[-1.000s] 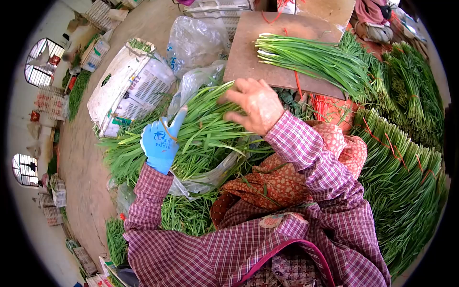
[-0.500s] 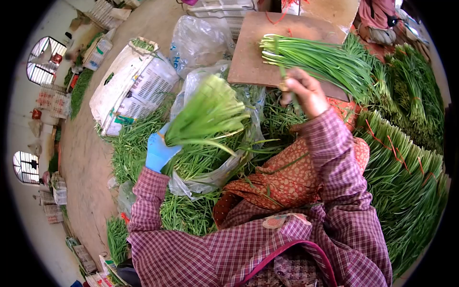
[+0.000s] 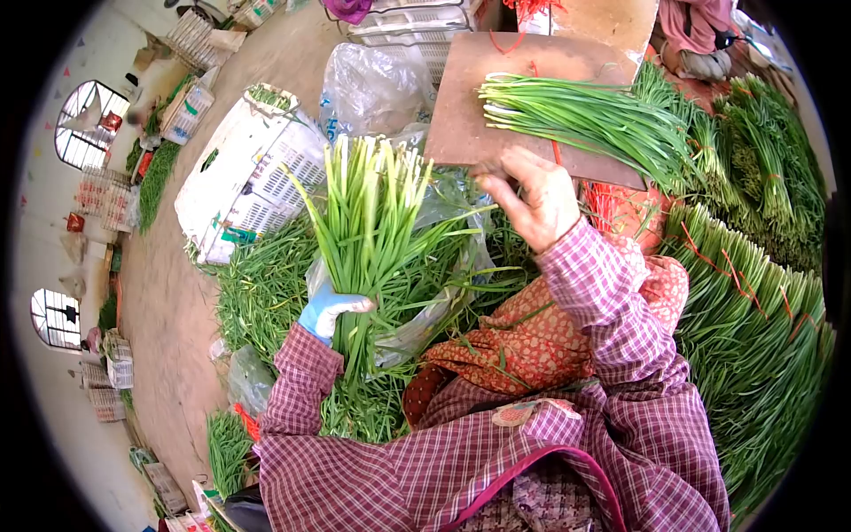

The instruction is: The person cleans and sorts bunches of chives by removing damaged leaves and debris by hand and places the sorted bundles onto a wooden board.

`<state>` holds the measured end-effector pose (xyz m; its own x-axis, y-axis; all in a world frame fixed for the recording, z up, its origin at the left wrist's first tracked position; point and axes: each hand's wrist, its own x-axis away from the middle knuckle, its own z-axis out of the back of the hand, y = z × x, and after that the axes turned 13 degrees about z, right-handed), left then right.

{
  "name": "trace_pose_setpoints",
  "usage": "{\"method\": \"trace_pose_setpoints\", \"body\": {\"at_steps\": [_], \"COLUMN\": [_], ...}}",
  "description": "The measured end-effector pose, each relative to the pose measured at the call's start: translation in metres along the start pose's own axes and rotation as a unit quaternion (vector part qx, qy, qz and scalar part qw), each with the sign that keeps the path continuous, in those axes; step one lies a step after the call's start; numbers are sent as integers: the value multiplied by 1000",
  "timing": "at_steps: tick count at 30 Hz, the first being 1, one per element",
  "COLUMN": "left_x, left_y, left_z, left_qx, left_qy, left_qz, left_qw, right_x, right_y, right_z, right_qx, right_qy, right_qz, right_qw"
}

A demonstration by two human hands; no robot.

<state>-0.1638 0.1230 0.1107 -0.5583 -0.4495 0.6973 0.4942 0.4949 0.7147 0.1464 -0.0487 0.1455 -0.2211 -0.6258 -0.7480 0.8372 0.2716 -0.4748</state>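
Note:
A blue-gloved hand, my left hand, is wrapped round a bunch of green stalks, held upright with the pale ends at the top. My bare right hand hangs to the right of the bunch, near the board's front edge, with thumb and forefinger curled towards each other; whether anything is between them is too small to tell. On the brown board lies another bunch of green stalks, pale ends to the left. Loose greens and a plastic bag are beneath my left hand.
White crates stand at the upper left beside a clear plastic bag. Tied bundles of greens fill the right side. Red ties hang below the board. Part of another person shows at the top right.
My left hand has lifted the bunch out of the pile and turned it upright. My right hand left the bunch, moved right with a strand, then came back left a little; the strand no longer shows.

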Motion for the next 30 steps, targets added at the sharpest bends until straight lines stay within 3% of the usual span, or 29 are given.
{"method": "trace_pose_setpoints", "body": {"at_steps": [1,5,7,12,19,25,27,30], "left_x": [1,14,13,12,7,13,17,8], "left_y": [1,15,16,14,7,-6,-7,-17], "left_z": [-3,-31,-29,-35,-32,-23,-19,-11], "left_qx": [0,-12,-52,-70,-70,-20,-9,12], "left_qy": [0,9,2,-5,-22,-1,30,11], "left_qz": [0,-25,-1,-14,-2,-17,-4,-2], "left_qw": [1000,1000,999,997,997,1000,1000,1000], "right_x": [-8,-35,-37,-33,-23,-14,-4,0], "right_y": [-8,-44,-45,-37,-15,33,44,25], "right_z": [-6,-12,-23,-42,-55,-10,5,-3], "right_qx": [51,127,138,179,139,290,315,209], "right_qy": [46,-37,-9,-63,-35,-28,-86,-124], "right_qz": [47,65,90,56,55,14,-12,-56], "right_qw": [997,989,986,980,988,956,945,968]}}
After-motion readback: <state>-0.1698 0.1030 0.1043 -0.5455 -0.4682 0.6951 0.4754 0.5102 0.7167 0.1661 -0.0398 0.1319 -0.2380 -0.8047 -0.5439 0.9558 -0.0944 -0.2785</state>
